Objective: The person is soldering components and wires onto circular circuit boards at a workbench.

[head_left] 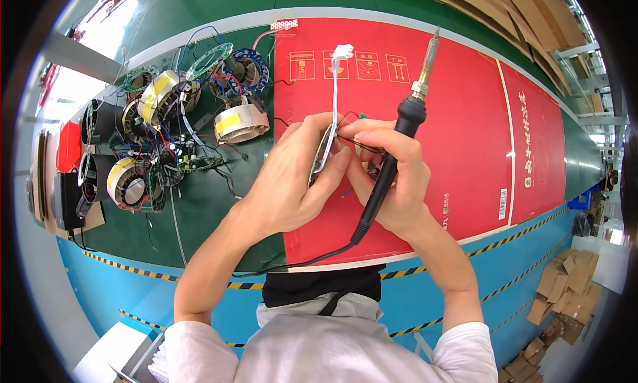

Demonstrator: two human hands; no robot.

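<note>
My left hand (296,174) is closed on the edge of a small circuit board (314,170), mostly hidden by the fingers. From it white wires (334,94) rise to a white plug connector (343,51). My right hand (402,180) is closed around a black soldering iron (376,203), its metal tip (430,51) pointing up and away from me. The right thumb and fingertips meet the left ones at a thin dark wire (359,144); what exactly they pinch there is partly hidden. Both hands are above a red cardboard sheet (465,130).
On the green tabletop at the left lie several round motor parts (241,122) with green ring boards (210,61) and tangled wires. The iron's black cord (312,258) runs left along the front edge. Flattened cardboard (478,11) is stacked at the far right; boxes (565,283) stand on the floor.
</note>
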